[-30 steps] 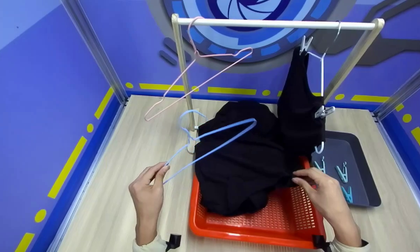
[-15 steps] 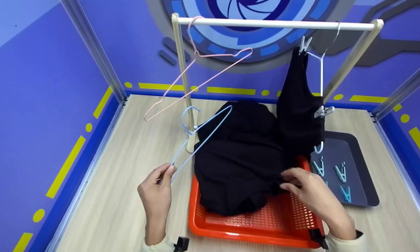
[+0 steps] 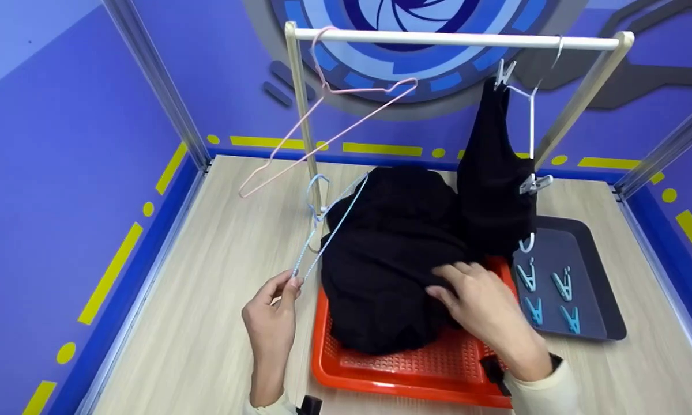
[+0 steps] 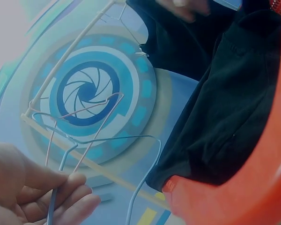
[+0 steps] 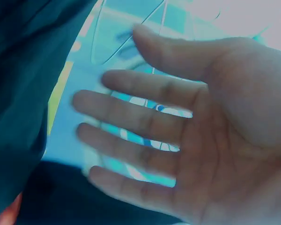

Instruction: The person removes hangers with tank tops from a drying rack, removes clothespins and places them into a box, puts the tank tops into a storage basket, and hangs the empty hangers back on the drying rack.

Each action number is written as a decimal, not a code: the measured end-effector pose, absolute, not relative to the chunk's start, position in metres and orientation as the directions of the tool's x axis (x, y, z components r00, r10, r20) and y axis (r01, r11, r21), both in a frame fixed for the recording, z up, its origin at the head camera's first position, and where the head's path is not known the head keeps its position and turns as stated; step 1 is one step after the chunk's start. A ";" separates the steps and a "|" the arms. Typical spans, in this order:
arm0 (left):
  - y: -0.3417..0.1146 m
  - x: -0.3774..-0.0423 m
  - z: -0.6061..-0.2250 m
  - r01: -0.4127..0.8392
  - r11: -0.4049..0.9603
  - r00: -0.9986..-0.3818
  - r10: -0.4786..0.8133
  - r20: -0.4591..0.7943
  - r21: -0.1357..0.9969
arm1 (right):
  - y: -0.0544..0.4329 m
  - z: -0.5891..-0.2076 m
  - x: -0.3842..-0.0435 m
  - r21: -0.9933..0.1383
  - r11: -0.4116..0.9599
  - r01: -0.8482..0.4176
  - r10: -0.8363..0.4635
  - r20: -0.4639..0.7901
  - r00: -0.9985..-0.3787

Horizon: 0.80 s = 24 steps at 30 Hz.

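Note:
My left hand point(image 3: 274, 323) pinches one end of a light blue hanger point(image 3: 337, 226) between thumb and fingers, its hook pointing up and away. In the left wrist view the blue hanger point(image 4: 126, 137) rises from the fingertips. My right hand point(image 3: 484, 300) is over the right part of a black garment point(image 3: 392, 248). In the right wrist view its fingers point(image 5: 131, 112) are spread and relaxed, palm showing, with dark cloth alongside and nothing gripped. The garment lies bunched in a red-orange basket point(image 3: 403, 393), spilling over its back.
A rack with a white rail point(image 3: 438, 39) stands behind, bearing a pink hanger point(image 3: 357, 120) at left. At right, a black top point(image 3: 490, 184) hangs clipped to a white hanger point(image 3: 531, 127). A dark grey tray point(image 3: 605, 300) with several teal clothespins point(image 3: 564, 286) lies at right.
The left hand has moved right with the blue hanger, which has turned more edge-on. The right hand has let go of the garment's right edge and shifted left over the cloth.

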<state>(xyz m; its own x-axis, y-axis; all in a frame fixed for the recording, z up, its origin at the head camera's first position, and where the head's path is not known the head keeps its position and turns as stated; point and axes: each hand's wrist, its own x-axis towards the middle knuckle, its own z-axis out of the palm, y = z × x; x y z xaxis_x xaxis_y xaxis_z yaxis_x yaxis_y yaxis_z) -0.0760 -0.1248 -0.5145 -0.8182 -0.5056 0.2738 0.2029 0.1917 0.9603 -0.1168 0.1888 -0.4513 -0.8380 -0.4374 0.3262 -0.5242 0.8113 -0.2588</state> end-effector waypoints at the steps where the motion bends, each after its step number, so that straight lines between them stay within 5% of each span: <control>1: -0.125 -0.076 -0.515 0.200 0.187 -0.819 -0.507 0.269 0.962 | 0.183 -0.451 -0.120 -0.255 0.797 -0.548 -0.453 0.347 -0.821; 10: -0.123 -0.075 -0.514 0.194 0.182 -0.817 -0.514 0.262 0.964 | 0.117 -0.475 -0.167 -0.264 0.698 -0.665 -0.543 0.410 -0.733; 18: -0.121 -0.074 -0.512 0.202 0.166 -0.822 -0.507 0.260 0.965 | 0.092 -0.511 -0.207 -0.231 0.763 -0.603 -0.530 0.309 -0.790; 24: -0.122 -0.074 -0.512 0.215 0.172 -0.820 -0.504 0.273 0.962 | 0.098 -0.522 -0.218 -0.202 0.787 -0.583 -0.460 0.437 -0.773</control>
